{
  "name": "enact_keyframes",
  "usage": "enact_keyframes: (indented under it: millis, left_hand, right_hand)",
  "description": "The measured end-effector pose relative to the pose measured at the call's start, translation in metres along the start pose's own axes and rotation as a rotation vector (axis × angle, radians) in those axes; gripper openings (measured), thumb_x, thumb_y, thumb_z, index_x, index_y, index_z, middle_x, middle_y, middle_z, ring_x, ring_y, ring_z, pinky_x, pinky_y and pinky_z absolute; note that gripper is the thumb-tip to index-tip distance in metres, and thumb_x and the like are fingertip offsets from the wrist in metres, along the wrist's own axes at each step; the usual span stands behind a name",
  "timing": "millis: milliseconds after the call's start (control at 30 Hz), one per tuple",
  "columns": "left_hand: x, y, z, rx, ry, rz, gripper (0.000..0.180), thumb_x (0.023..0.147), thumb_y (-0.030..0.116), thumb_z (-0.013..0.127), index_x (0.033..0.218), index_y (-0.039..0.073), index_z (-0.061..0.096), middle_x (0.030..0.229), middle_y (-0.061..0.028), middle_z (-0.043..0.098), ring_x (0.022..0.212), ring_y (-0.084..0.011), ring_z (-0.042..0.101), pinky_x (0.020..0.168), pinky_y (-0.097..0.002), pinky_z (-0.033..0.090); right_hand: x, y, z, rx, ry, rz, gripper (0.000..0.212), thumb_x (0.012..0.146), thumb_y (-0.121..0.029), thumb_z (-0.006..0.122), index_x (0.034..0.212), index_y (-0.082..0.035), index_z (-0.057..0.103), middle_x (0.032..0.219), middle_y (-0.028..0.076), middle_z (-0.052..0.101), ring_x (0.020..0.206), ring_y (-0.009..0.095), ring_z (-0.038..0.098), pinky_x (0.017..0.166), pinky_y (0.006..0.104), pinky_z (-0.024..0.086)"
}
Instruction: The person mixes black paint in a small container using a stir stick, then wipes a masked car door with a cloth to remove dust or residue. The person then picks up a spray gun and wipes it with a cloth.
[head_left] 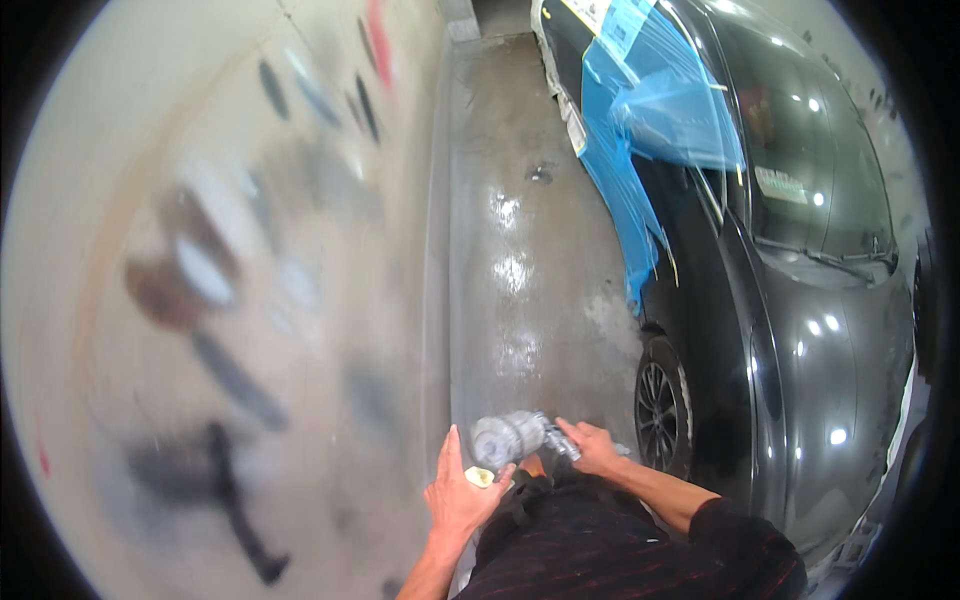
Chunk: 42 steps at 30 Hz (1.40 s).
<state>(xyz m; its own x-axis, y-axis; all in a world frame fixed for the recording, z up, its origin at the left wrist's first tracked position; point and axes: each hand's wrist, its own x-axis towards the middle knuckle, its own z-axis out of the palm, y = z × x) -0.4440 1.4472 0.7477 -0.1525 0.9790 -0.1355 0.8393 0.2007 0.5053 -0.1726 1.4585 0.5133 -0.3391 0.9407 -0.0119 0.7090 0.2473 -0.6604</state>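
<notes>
My right hand (594, 447) is closed round the metal handle of a paint spray gun (562, 444), low in the middle of the view. The gun lies tilted on its side, its whitish, translucent cup (505, 438) pointing to the left. Just below the cup is my left hand (462, 497), with its fingers pointing up and its thumb out to the right. Between that thumb and the fingers sits a small pale yellow piece (480, 477), whose kind I cannot make out. The left hand is close to the cup; whether it touches it is unclear.
A black car (830, 330) stands along the right, its front wheel (660, 405) near my right arm. Blue masking film (670, 120) covers part of its side. To the left rises a pale wall (330, 300) with paint smears. Wet-looking grey floor (515, 240) runs between.
</notes>
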Motion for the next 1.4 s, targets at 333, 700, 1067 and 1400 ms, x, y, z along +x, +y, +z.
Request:
enact_keyframes:
  millis: [333, 700, 1067, 1400]
  left_hand:
    - [0.417, 0.012, 0.052, -0.491, -0.340, 0.022, 0.031, 0.096, 0.030, 0.080, 0.114, 0.004, 0.078, 0.112, -0.0140, 0.079, 0.104, -0.0201, 0.074, 0.094, -0.0341, 0.055]
    - [0.848, 0.168, 0.017, -1.028, -0.129, -0.065, 0.051, 0.092, 0.022, 0.086, 0.129, -0.002, 0.060, 0.116, -0.0108, 0.073, 0.105, -0.0185, 0.071, 0.093, -0.0345, 0.057]
    - [1.297, 0.283, 0.033, -0.595, -0.303, 0.223, 0.051, 0.082, 0.026, 0.093, 0.114, -0.003, 0.065, 0.106, -0.0167, 0.077, 0.094, -0.0235, 0.076, 0.083, -0.0405, 0.059]
    - [1.667, 0.366, 0.084, -0.630, -0.023, 0.488, 0.026, 0.096, 0.021, 0.080, 0.097, -0.002, 0.068, 0.084, -0.0110, 0.071, 0.077, -0.0199, 0.068, 0.071, -0.0381, 0.054]
  right_hand:
    - [0.387, 0.008, -0.145, 0.150, 0.210, 0.101, 0.081, 0.080, -0.004, 0.073, 0.157, 0.000, 0.046, 0.107, 0.021, 0.068, 0.098, 0.044, 0.067, 0.086, 0.0487, 0.056]
    - [0.838, 0.037, -0.218, 0.557, 0.193, -0.032, 0.102, 0.090, -0.022, 0.082, 0.170, -0.004, 0.022, 0.142, 0.022, 0.063, 0.127, 0.036, 0.066, 0.109, 0.0426, 0.053]
    - [1.235, 0.152, -0.339, 0.600, 0.392, 0.152, 0.112, 0.083, -0.025, 0.085, 0.167, 0.004, 0.017, 0.126, 0.020, 0.068, 0.111, 0.037, 0.069, 0.098, 0.0440, 0.054]
    - [1.579, 0.326, -0.398, 0.737, 0.349, -0.027, 0.109, 0.089, -0.019, 0.082, 0.170, 0.002, 0.013, 0.155, 0.022, 0.052, 0.141, 0.035, 0.056, 0.119, 0.0428, 0.043]
